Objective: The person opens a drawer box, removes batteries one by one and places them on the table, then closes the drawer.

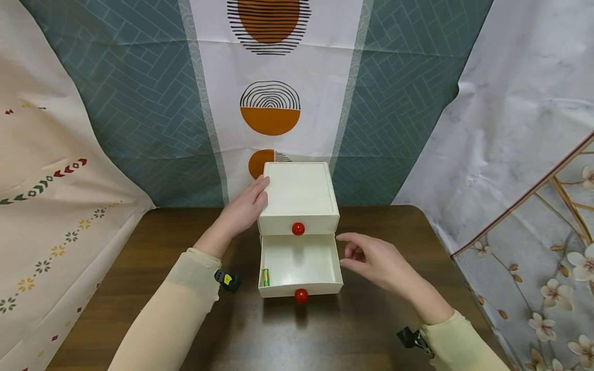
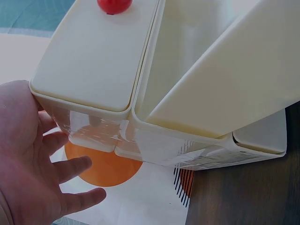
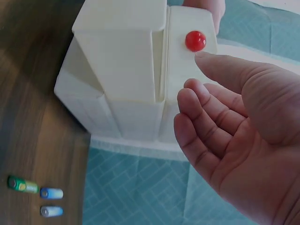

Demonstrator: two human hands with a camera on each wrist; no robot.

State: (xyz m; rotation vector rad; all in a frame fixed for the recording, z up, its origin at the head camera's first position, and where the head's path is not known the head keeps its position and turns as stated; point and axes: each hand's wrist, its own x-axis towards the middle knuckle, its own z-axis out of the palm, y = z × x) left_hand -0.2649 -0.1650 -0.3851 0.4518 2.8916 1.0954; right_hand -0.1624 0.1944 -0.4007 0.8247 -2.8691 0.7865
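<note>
A small white drawer cabinet [image 1: 299,190] with red knobs stands on the table. Its top drawer [image 1: 278,225] is closed, while the drawer below [image 1: 301,257] is pulled out, showing a green battery [image 1: 266,277] at its front left. My left hand [image 1: 243,208] rests against the cabinet's upper left edge, fingers extended along its side in the left wrist view. Beside the pulled-out drawer's right wall is my right hand [image 1: 378,260], fingers loosely bent with nothing between them. In the right wrist view, this hand [image 3: 253,112] overlaps the closed drawer front near its red knob [image 3: 195,41].
On the table in the right wrist view lie a green battery [image 3: 22,184] and two blue-and-white batteries [image 3: 51,193]; the head view does not show them. Behind the cabinet hangs a patterned cloth [image 1: 278,67], with more cloth at both sides. The dark wooden table [image 1: 287,345] extends in front.
</note>
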